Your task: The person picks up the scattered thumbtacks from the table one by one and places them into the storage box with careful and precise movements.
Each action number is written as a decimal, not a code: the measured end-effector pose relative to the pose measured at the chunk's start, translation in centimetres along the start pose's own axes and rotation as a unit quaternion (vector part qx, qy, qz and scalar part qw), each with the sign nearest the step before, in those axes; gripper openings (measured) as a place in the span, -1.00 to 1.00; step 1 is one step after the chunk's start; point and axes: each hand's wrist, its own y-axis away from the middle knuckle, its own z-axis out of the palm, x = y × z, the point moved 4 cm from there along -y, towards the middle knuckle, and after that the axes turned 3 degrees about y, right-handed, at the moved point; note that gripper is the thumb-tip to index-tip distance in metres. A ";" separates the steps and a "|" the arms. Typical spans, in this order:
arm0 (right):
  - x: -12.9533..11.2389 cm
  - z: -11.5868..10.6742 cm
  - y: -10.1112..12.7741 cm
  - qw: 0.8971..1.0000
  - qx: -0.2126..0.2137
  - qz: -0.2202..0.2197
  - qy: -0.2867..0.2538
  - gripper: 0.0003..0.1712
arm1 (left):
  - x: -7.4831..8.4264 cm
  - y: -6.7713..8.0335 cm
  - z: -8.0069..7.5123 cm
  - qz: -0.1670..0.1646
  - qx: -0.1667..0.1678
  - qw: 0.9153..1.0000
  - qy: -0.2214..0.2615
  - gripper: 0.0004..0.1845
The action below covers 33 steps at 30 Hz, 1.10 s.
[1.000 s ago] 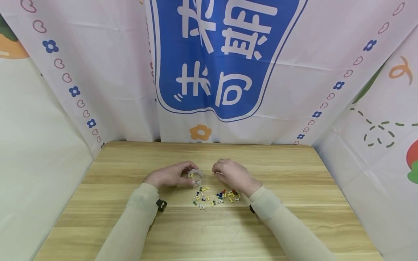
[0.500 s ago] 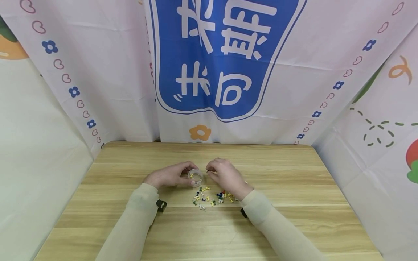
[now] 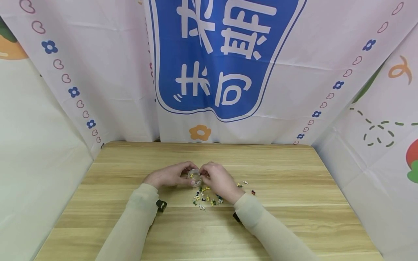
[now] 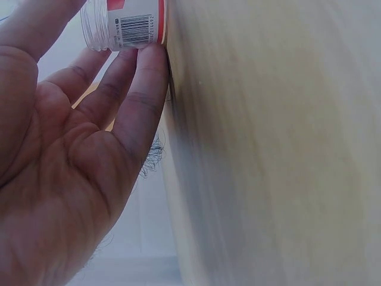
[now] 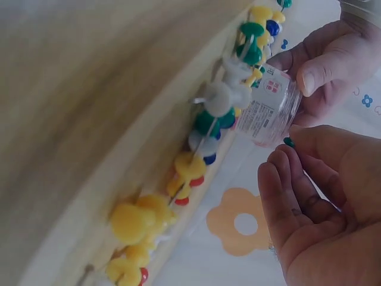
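Between the two hands, near the middle of the table (image 3: 294,224), stands a small clear jar (image 3: 196,177). The left hand (image 3: 169,175) curls its fingers (image 4: 140,89) and thumb round the jar's side and holds it upright on the wood. The right hand (image 3: 217,178) has its fingertips (image 5: 280,164) bunched together at the jar's mouth, pinching a green pin (image 5: 289,142) just beside the rim.

As I read it, this is the dropping step: one pin has been carried up from the pile and is about to go in. The next move seems to call for the pinch to sit squarely over the opening before the fingers part, since the mouth is narrow and the pin is tiny; the left hand should keep the jar steady meanwhile.

The jar is transparent plastic with a threaded neck (image 4: 95,27) and a white label (image 5: 262,113) bearing a barcode and red print. A few yellow pins already show through its wall in the head view. On the near side of the right hand lies the loose pile of pins (image 3: 205,197), yellow, green, white, blue and red, with a few strays (image 3: 246,185) off to its right.
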 end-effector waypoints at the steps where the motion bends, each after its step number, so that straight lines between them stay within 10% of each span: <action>1: -0.1 0.1 0.0 1.000 0.000 -0.001 0.003 -0.80 | 0.0 0.0 0.0 0.000 0.000 1.000 0.000 -0.45; 33: 2.5 -5.5 1.4 0.998 0.020 0.060 -0.030 -0.79 | 0.1 0.0 0.1 -0.007 0.007 1.000 -0.008 -0.43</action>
